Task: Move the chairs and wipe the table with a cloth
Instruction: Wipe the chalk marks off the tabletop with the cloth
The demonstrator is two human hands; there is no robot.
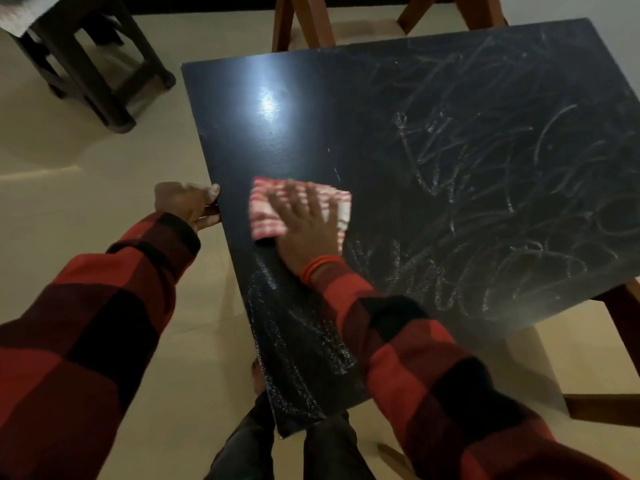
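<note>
A black table top fills the middle and right of the view, covered in white chalky scribbles on its right and near parts. My right hand presses flat on a red-and-white checked cloth near the table's left edge. My left hand grips that left edge, fingers curled under it. The strip from the cloth up to the far left corner looks free of marks and reflects a bright light.
A dark wooden stool stands on the pale floor at the far left. Brown wooden legs rise behind the table's far edge, and more brown wood shows at the right under the table. My legs are at the near edge.
</note>
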